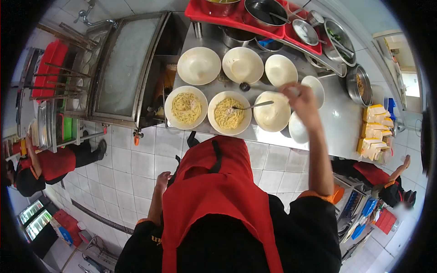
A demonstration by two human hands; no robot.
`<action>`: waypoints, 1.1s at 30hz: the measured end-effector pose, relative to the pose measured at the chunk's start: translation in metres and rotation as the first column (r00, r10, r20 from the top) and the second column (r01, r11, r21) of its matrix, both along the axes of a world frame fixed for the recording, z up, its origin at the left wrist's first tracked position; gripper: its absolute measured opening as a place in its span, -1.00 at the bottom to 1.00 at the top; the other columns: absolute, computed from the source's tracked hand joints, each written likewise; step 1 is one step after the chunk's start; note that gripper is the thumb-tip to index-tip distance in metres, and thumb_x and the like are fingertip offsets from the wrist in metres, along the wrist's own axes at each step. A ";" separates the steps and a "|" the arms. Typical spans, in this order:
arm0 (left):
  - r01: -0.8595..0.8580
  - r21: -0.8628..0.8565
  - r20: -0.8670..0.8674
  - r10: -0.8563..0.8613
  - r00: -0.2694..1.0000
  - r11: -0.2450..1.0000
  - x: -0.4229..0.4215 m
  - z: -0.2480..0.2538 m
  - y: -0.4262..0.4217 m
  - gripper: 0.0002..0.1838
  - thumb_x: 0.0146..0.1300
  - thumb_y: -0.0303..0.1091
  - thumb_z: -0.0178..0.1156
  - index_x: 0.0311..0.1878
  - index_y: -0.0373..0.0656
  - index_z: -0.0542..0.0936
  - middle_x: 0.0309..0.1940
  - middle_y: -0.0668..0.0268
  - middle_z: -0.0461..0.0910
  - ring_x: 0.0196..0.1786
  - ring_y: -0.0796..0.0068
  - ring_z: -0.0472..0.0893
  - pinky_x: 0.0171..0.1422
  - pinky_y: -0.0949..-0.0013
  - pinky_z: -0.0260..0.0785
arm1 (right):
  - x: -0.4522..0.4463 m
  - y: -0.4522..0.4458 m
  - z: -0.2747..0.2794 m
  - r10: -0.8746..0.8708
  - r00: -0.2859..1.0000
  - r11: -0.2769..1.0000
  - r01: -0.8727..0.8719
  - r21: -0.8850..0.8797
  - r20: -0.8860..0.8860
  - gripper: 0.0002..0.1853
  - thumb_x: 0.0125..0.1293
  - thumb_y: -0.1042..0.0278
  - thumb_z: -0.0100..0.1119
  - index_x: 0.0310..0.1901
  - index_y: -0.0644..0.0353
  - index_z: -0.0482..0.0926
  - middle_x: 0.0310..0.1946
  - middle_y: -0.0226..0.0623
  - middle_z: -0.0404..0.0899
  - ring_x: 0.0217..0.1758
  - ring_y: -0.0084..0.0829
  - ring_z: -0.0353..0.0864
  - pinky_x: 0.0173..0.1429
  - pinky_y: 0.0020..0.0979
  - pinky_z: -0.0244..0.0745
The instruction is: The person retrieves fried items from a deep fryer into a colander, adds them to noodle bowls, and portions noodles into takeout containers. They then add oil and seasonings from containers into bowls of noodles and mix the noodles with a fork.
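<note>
My right hand (300, 99) is raised over the right-hand bowls, its fingers drawn together in a pinch; whatever they hold is too small to make out. Beneath and beside it are a cream bowl (268, 120) with pale contents and another bowl (316, 91). Noodles (186, 108) fill the front-left bowl. A second portion of noodles (226, 114) sits in the neighbouring bowl, with the head of a metal spoon or fork (257, 105) resting in it. My left hand (162, 180) hangs by my red apron (214, 182), away from the counter; its fingers are partly hidden.
More bowls (199, 66) stand in the back row on the steel counter (339, 113). A red tray (273, 31) with pots is raised behind them. Yellow-white cartons (377, 127) stand at right. Co-workers are at left (54, 164) and right (378, 177).
</note>
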State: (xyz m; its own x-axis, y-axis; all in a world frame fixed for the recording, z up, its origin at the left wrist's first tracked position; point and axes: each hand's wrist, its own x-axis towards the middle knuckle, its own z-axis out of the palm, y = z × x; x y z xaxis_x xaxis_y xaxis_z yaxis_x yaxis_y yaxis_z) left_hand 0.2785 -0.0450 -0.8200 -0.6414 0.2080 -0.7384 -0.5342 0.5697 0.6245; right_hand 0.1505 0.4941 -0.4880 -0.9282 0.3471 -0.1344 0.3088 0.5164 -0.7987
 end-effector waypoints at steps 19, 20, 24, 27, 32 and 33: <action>-0.078 -0.020 0.116 0.080 0.990 0.997 0.020 -0.040 -0.004 -0.68 0.33 -0.22 -0.05 0.09 -0.08 0.45 -0.19 0.22 0.60 -0.23 0.40 0.58 -0.17 0.26 0.40 | -0.066 0.036 -0.012 -0.018 0.760 0.801 0.400 0.446 -0.649 -0.83 0.29 0.33 0.14 -0.35 0.26 0.49 -0.48 -0.08 0.56 -0.47 -0.25 0.53 -0.32 -0.29 0.40; 0.045 0.052 -0.032 -0.043 0.999 0.998 0.029 -0.064 -0.008 -0.69 0.33 -0.22 -0.04 0.07 -0.08 0.45 -0.20 0.21 0.61 -0.26 0.41 0.58 -0.21 0.27 0.41 | -0.090 0.052 -0.012 0.036 0.736 0.790 0.394 0.471 -0.676 -0.83 0.28 0.31 0.16 -0.31 0.25 0.52 -0.44 -0.08 0.58 -0.46 -0.25 0.54 -0.30 -0.26 0.41; -0.544 0.045 0.355 0.496 0.793 0.838 0.025 -0.017 0.027 -0.77 0.29 -0.28 -0.02 -0.03 -0.08 0.46 -0.27 0.20 0.61 -0.42 0.43 0.56 -0.41 0.37 0.39 | -0.167 0.118 -0.044 0.054 0.860 0.804 0.263 0.533 -0.507 -0.72 0.28 0.19 0.12 -0.26 0.29 0.60 -0.31 -0.02 0.63 -0.28 -0.20 0.65 -0.20 -0.29 0.45; -0.605 -0.004 0.367 0.564 0.740 0.797 0.036 -0.010 0.030 -0.79 0.29 -0.27 -0.01 -0.07 -0.09 0.45 -0.31 0.17 0.60 -0.45 0.42 0.54 -0.47 0.35 0.36 | -0.186 0.128 -0.049 0.113 0.893 0.767 0.200 0.609 -0.435 -0.65 0.25 0.10 0.15 -0.22 0.28 0.61 -0.38 -0.01 0.61 -0.33 -0.33 0.64 -0.21 -0.33 0.45; -0.567 -0.070 0.392 0.545 0.741 0.821 0.061 -0.028 0.021 -0.72 0.26 -0.21 0.03 -0.02 -0.08 0.50 -0.23 0.18 0.61 -0.40 0.38 0.57 -0.38 0.26 0.41 | -0.188 0.140 -0.058 0.046 0.963 0.915 0.066 0.399 -0.265 -0.66 0.29 0.11 0.14 -0.35 0.31 0.57 -0.59 -0.30 0.50 -0.51 -0.48 0.39 -0.36 -0.41 0.32; -0.543 -0.101 0.402 0.534 0.744 0.833 0.060 -0.023 0.020 -0.72 0.27 -0.20 0.02 -0.02 -0.07 0.51 -0.22 0.19 0.61 -0.39 0.38 0.57 -0.35 0.26 0.42 | -0.181 0.142 -0.062 0.022 0.949 0.823 0.161 0.545 -0.315 -0.66 0.32 0.12 0.10 -0.12 0.25 0.59 -0.44 -0.21 0.61 -0.40 -0.40 0.56 -0.28 -0.40 0.42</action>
State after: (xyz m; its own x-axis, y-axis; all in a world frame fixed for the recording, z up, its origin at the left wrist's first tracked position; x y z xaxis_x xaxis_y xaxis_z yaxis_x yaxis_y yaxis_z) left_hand 0.3390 -0.0247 -0.8428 -0.3032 -0.0632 -0.9508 -0.9498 0.1001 0.2963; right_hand -0.0307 0.6363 -0.5504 -0.8613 0.3411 0.3766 0.1597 0.8853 -0.4367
